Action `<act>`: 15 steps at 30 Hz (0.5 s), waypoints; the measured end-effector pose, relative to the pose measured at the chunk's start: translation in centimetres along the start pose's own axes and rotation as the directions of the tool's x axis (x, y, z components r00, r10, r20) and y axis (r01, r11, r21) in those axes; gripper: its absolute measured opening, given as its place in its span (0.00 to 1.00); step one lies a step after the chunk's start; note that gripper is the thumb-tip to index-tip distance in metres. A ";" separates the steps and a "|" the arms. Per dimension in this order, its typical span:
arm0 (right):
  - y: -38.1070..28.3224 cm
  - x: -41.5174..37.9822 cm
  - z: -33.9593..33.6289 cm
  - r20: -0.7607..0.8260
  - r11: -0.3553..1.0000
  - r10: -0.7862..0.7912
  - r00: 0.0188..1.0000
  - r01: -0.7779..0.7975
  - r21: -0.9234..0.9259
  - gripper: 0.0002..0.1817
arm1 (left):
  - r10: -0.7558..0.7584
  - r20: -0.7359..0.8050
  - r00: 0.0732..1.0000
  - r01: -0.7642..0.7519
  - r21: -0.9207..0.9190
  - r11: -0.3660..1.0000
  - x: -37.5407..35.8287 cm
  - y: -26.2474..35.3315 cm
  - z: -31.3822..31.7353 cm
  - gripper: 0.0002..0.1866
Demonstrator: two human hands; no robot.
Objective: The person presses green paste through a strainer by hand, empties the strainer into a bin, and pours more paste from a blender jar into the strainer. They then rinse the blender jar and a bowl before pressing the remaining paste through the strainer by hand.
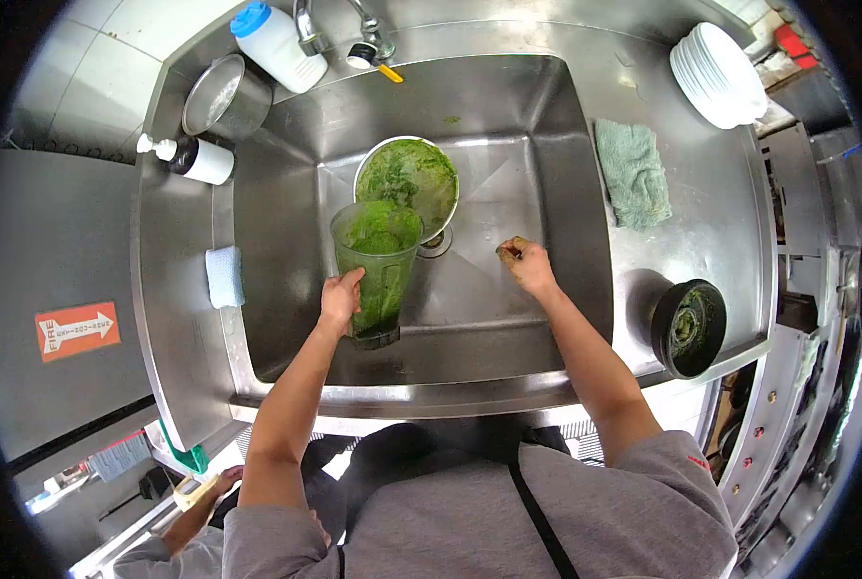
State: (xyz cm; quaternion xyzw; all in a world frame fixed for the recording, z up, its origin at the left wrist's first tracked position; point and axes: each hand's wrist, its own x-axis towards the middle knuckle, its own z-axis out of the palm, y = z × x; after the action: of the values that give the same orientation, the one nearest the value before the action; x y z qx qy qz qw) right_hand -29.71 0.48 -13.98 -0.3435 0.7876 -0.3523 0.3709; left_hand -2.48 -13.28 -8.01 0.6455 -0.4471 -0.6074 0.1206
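My left hand (342,297) grips a clear blender jar (384,280) coated inside with green pulp. The jar is tilted, its mouth toward the back of the sink, overlapping in view the near edge of a round, white-rimmed container (421,179) full of green, leafy-looking mush. This container stands in the metal sink (489,338), beside the drain (437,242). To the right of the jar, my right hand (524,262) hangs over the sink with its fingers curled together. Something small and dark shows at its fingertips, too small to name.
On the right counter lie a green cloth (633,174), a stack of white plates (715,72) and a black round vessel (689,328) with green residue. A faucet (363,43), white jug (281,48), metal pot (228,101), pump bottle (202,160) and sponge (224,277) edge the sink. Another person's arm (194,507) shows lower left.
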 end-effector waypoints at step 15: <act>-0.3 -0.1 -0.2 0.064 1.000 0.021 0.998 -0.022 0.021 0.10 | -0.136 0.042 0.990 0.135 0.026 0.990 3.6 2.4 0.6 0.18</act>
State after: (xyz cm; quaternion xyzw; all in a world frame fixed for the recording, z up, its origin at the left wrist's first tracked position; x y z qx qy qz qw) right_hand -29.75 0.44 -13.62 -0.3421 0.7753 -0.3457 0.4031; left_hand -4.54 -17.01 -8.91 0.6623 -0.4117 -0.6230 0.0618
